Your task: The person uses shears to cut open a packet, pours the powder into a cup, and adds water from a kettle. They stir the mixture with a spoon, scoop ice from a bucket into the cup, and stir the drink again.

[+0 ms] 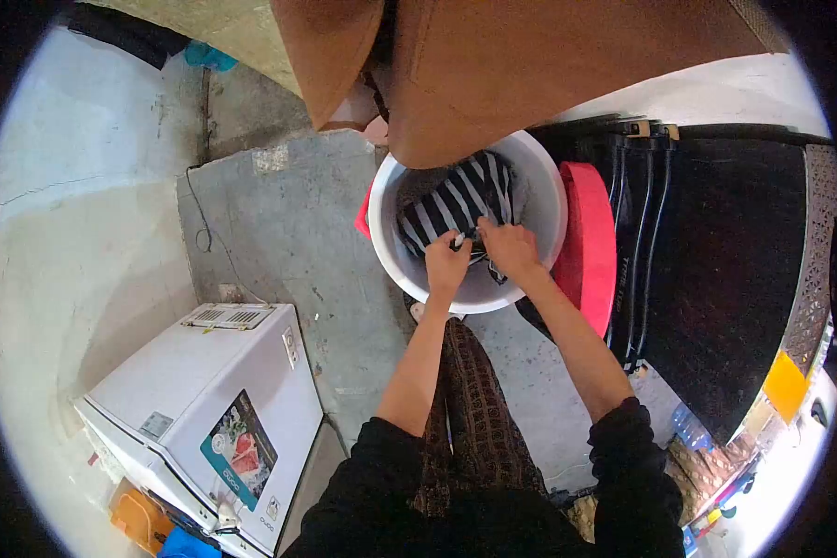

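A black-and-white striped cloth (446, 205) lies bunched in a round white tub (553, 177) on the floor. My left hand (447, 265) reaches over the tub's near rim, fingers closed on the cloth's near edge. A small white piece (458, 240) shows at its fingertips; what it is I cannot make out. Close beside it, my right hand (510, 246) is also closed on the cloth, its fingers bent down and partly hidden. A dark, patterned bit of fabric hangs below the two hands inside the tub.
A red basin (586, 246) stands on edge against the tub's right side, next to a large black panel (725, 270). Brown sheeting (549, 65) overhangs the tub's far side. A white appliance (205, 400) stands at lower left, with a cable (205, 214) along the wall.
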`<state>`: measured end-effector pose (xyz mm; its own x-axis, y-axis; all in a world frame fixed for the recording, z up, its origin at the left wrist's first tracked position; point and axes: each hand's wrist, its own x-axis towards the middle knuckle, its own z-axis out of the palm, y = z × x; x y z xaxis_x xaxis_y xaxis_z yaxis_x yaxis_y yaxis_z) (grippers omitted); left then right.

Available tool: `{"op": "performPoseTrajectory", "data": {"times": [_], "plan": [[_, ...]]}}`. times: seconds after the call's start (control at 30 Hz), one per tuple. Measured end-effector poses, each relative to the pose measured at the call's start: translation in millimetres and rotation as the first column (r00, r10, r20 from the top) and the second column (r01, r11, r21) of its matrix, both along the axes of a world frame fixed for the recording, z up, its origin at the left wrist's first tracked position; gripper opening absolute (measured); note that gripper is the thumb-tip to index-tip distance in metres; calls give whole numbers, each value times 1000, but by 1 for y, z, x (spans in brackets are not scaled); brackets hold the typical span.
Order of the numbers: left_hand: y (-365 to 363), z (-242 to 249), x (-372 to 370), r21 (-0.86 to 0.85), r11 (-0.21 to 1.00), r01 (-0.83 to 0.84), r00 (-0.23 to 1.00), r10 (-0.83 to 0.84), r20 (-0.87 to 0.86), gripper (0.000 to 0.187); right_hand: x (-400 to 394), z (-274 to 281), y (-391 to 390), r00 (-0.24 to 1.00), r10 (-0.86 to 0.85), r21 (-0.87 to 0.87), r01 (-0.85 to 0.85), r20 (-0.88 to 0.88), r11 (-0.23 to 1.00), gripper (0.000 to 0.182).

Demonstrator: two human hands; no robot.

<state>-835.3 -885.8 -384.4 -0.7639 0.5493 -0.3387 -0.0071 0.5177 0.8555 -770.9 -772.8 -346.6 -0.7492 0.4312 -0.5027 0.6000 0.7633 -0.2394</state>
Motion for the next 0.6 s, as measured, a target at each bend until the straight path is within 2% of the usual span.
{"op": "performPoseTrajectory", "data": {"times": [0.07,0.17,0.2,0.33,0.37,0.4,0.43,0.47,0.5,0.53,0.57,0.6], "plan": [[6,-3,-7,-47,999,12,991,-19,-134,16,-5,-10,1,998,-39,62,42,-54,997,21],[13,-5,-14,-42,999,-22,982,14,-186,18,-22,-19,6,995,-89,61,93,-52,994,20],[15,-8,-13,14,999,-42,975,44,-220,18,-25,-22,7,995,-89,57,92,-54,994,20],[15,-11,-16,25,999,-34,981,38,-189,17,-34,-22,9,989,-112,42,117,-98,992,20],[14,-8,-15,44,997,-69,990,74,-117,16,-36,-21,9,987,-132,33,136,-94,990,21],[13,-5,-13,60,993,-105,993,108,-44,17,-31,-39,13,987,-130,32,133,-94,991,21],[8,-6,-9,59,993,-106,993,109,-44,17,-20,-73,22,960,-245,44,253,-133,967,23],[-1,-9,-1,120,990,-69,981,89,-174,14,-16,-93,32,918,-356,51,369,-173,928,25],[-12,-14,5,175,984,-23,948,76,-308,12,-23,-87,47,917,-355,45,368,-180,929,25],[-21,-24,22,249,966,-72,931,155,-331,10,-29,-71,62,965,-262,108,263,-26,959,26],[-21,-22,20,250,966,-70,933,152,-326,10,-30,-60,72,976,-166,160,143,141,977,27],[-21,-17,19,178,967,-180,963,210,-170,7,-26,-62,73,974,-168,165,142,154,976,27]]}}
